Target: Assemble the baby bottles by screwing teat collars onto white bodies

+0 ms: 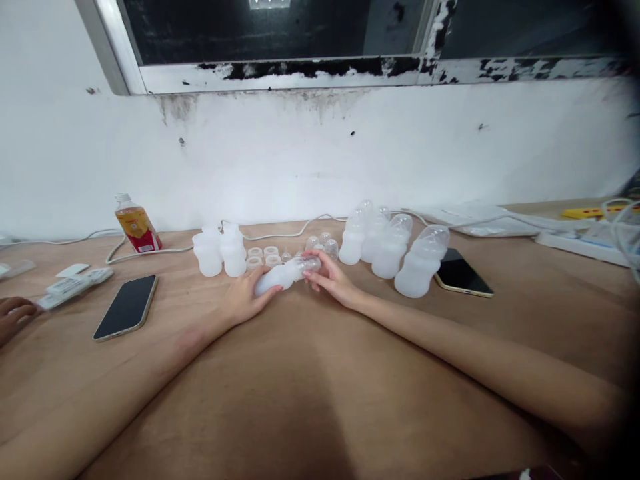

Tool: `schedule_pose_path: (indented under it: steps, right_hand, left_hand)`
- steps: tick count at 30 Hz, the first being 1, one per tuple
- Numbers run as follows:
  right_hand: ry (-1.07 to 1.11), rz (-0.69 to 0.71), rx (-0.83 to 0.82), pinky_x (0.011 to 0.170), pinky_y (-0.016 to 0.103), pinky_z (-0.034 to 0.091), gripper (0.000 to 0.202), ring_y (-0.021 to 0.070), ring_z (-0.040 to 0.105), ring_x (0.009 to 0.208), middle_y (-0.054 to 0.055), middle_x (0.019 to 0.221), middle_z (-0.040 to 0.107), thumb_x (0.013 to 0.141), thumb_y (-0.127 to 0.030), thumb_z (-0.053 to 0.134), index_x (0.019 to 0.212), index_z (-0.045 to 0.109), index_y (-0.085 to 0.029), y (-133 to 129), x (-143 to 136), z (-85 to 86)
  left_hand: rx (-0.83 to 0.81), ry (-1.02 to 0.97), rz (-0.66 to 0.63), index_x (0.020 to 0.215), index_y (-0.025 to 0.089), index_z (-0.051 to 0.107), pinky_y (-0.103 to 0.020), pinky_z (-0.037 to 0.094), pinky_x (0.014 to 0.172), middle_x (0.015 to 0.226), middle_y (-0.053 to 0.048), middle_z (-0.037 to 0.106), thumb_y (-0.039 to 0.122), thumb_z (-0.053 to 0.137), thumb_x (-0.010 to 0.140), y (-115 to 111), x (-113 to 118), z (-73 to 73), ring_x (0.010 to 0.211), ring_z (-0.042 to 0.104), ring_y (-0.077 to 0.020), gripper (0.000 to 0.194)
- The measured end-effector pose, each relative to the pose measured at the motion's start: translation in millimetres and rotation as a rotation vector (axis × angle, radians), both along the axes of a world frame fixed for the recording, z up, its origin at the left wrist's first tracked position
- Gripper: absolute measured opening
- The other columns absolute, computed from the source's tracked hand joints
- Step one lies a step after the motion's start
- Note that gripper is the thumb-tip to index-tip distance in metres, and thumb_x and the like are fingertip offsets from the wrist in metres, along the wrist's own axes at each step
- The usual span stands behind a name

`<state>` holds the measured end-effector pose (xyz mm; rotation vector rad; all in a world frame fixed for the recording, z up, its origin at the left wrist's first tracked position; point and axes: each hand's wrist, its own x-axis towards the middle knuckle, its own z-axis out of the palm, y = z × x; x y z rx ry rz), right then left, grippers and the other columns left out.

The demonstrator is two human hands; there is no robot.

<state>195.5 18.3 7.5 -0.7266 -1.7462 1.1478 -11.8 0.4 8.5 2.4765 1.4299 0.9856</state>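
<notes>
A frosted white baby bottle lies tilted between my two hands, just above the wooden table. Its lower body is wrapped by my left hand. On its clear domed cap, the fingers of my right hand are closed. Behind my hands are several white collar rings and several clear caps, partly hidden by the held bottle. Left of them, bottles without caps stand upright. Capped bottles stand in a group to the right.
One phone lies at the left, another behind the right bottles. A drink bottle stands near the wall, beside a white cable. Another person's hand is at the left edge, near white packets. A plastic bag lies back right.
</notes>
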Motion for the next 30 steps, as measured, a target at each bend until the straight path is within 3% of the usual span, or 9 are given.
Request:
schedule_pose_path:
  steps: [8, 14, 22, 26, 30]
  right_hand:
    - [-0.102, 0.013, 0.066, 0.049, 0.022, 0.036, 0.035, 0.0062, 0.039, 0.050, -0.004, 0.069, 0.043, 0.076, -0.037, 0.047, 0.106, 0.034, -0.023, -1, 1, -2.3]
    - [-0.206, -0.004, 0.138, 0.054, 0.022, 0.040, 0.032, 0.0091, 0.044, 0.065, 0.001, 0.087, 0.043, 0.078, -0.035, 0.046, 0.105, 0.033, -0.024, -5, 1, 0.6]
    - [-0.281, -0.026, 0.295, 0.062, 0.027, 0.042, 0.030, 0.0121, 0.045, 0.072, 0.005, 0.098, 0.042, 0.080, -0.032, 0.042, 0.105, 0.031, -0.022, -9, 2, 1.0]
    - [-0.361, -0.050, 0.424, 0.064, 0.028, 0.042, 0.030, 0.0146, 0.046, 0.079, 0.007, 0.101, 0.041, 0.080, -0.030, 0.042, 0.106, 0.030, -0.021, -10, 1, 13.8]
    - [-0.557, -0.048, 0.588, 0.063, 0.029, 0.042, 0.034, 0.0155, 0.048, 0.077, 0.008, 0.104, 0.043, 0.078, -0.030, 0.044, 0.109, 0.032, -0.020, -21, -2, 45.3]
  left_hand:
    - [0.064, 0.055, -0.012, 0.102, 0.020, 0.047, -0.029, 0.042, 0.071, 0.093, -0.004, 0.059, 0.048, 0.042, 0.075, -2, -1, -2.9, 0.082, 0.055, -0.0187, 0.039]
    - [0.172, 0.162, 0.008, 0.104, 0.018, 0.045, -0.031, 0.041, 0.072, 0.091, -0.007, 0.057, 0.048, 0.041, 0.076, -10, 2, -1.9, 0.084, 0.053, -0.0210, 0.042]
    - [-0.064, -0.023, -0.021, 0.099, 0.021, 0.050, -0.030, 0.042, 0.066, 0.086, -0.004, 0.060, 0.049, 0.044, 0.073, -15, 9, 2.3, 0.076, 0.056, -0.0202, 0.038]
    - [-0.136, -0.109, -0.093, 0.096, 0.020, 0.051, -0.029, 0.042, 0.067, 0.087, -0.002, 0.060, 0.046, 0.044, 0.074, -13, 8, 3.5, 0.077, 0.055, -0.0186, 0.035]
    - [-0.151, -0.168, -0.231, 0.107, 0.019, 0.042, -0.030, 0.041, 0.077, 0.102, -0.004, 0.055, 0.043, 0.043, 0.076, -13, 8, 4.4, 0.090, 0.051, -0.0187, 0.039]
